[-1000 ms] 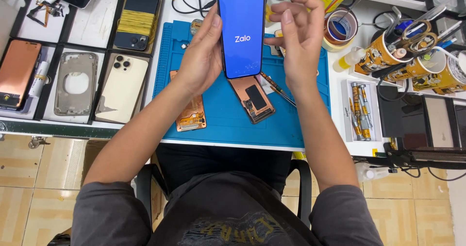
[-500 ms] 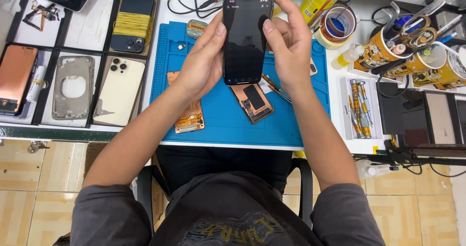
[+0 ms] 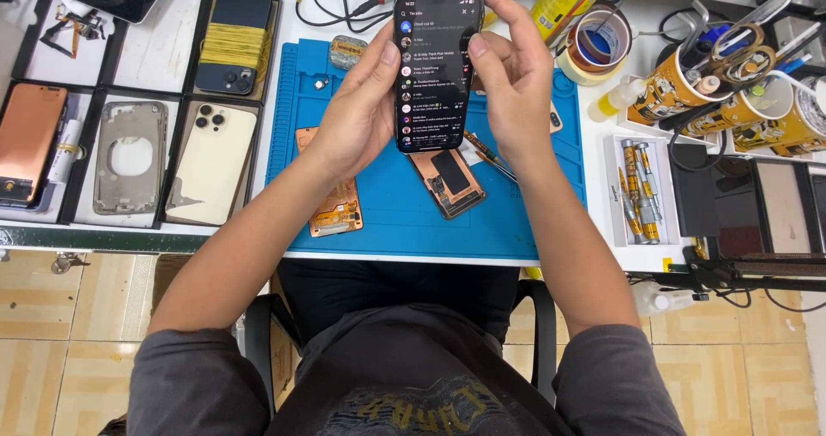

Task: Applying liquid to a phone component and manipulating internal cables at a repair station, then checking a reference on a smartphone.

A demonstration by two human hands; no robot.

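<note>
1. Fingers of the left hand (image 3: 361, 113) are curled round the left edge of a black smartphone (image 3: 436, 70), thumb laid on its rim.
2. Right hand (image 3: 512, 83) is cupped loosely at the phone's right edge, thumb tip touching the glass.
3. Phone is held upright, upper centre of frame, screen lit with a dark list.
4. Beneath it, a blue work mat (image 3: 404, 221) is seen, with a copper-coloured phone part (image 3: 449, 182) lying just below the phone.

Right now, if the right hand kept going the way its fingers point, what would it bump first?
The right hand points toward the phone, which its thumb already touches, so probably the phone.
</note>
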